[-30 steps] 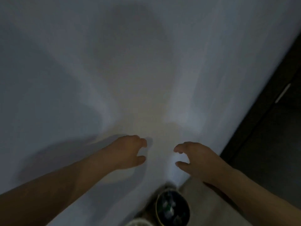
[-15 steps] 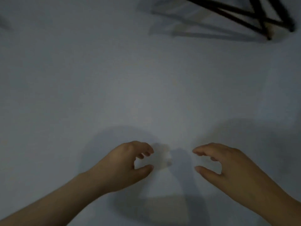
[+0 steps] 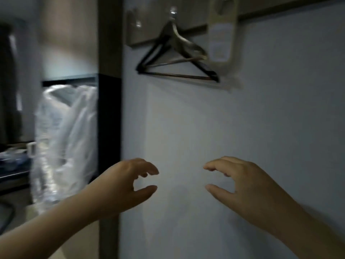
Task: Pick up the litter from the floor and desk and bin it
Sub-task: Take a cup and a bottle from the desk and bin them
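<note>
Your left hand [image 3: 123,186] and right hand [image 3: 244,186] hung loosely curled, holding nothing, low in the frame before the wall [image 3: 261,118].

Matt wall [image 3: 242,128], glossy (crinkled) plastic bag [image 3: 65,131]

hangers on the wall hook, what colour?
The hangers are mostly black with brownish crossbars; one looks paler on top. Head view, slightly blurred.

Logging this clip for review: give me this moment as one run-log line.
left hand: loosely curled, holds nothing | right hand: loosely curled, holds nothing | facing: wall with hangers | at left: plastic bag
</note>
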A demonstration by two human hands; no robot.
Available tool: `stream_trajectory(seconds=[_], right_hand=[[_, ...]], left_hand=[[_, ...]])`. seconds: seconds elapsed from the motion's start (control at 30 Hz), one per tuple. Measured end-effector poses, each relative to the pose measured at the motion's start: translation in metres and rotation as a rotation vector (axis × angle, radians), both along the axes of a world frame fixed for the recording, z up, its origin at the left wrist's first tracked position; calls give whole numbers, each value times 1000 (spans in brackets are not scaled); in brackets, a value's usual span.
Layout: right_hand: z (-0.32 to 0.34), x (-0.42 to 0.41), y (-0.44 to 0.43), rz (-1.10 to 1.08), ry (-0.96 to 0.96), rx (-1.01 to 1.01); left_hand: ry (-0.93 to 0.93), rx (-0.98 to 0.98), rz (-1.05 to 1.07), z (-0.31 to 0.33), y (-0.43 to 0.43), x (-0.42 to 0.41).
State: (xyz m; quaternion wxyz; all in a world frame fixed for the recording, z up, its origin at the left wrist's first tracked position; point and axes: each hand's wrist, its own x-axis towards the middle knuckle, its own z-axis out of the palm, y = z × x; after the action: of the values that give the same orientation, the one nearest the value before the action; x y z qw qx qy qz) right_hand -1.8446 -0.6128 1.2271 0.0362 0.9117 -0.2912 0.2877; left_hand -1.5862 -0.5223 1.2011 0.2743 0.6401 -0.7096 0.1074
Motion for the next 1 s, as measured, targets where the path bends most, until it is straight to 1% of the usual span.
stream_trajectory(seconds=[0.13,0.23,0.43,0.6,0.8,1.0], right_hand=[[9,112,33,223,-24,-29],[10,188,69,347,-43,-35],[7,333,141,530,-40,-4],[0,431,192,647,-34,45],[-9,513,204,702,38,10],[-21,584,170,739,68,-5]], left_hand=[[39,-46,165,5,74,80],[44,-11,294,5,134,137],[71,25,489,9,245,235],[84,12,625,-2,312,301],[141,-11,706,-19,342,369],[119,-28,752,-31,318,438]])
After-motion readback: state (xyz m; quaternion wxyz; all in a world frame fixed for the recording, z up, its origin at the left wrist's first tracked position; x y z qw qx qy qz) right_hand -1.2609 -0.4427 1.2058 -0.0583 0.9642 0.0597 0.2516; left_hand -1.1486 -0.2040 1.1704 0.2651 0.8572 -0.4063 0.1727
